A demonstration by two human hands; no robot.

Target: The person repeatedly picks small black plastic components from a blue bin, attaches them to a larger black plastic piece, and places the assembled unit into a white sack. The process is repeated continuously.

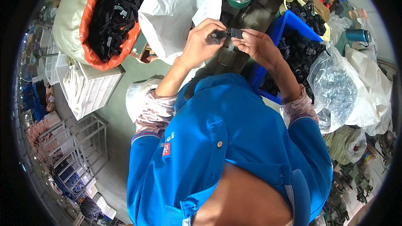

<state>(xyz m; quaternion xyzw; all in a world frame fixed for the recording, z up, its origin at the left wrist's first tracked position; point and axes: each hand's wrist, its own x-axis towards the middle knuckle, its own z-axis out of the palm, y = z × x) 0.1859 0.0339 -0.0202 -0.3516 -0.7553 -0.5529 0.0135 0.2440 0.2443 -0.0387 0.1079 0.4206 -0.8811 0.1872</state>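
Note:
In front of my chest both hands meet over small black parts. My left hand [198, 44] is closed round a dark plastic piece [215, 37]; its exact kind does not show. Between thumb and fingers, my right hand [263, 49] pinches a small black rectangular block [236, 33]. The two pieces touch or nearly touch, with a small metallic bit where they meet. A white sack [167, 16] gapes just beyond my left hand. Close to my right forearm stands a blue bin [256, 77] full of black plastic parts.
An orange-rimmed sack [86, 29] of black pieces stands at the left, beside a white crate [100, 88]. Ahead is a green bowl [238, 4] of small metal parts. To the right are a yellow tub [289, 1], a clear plastic bag [335, 88] and a teal cup [358, 35].

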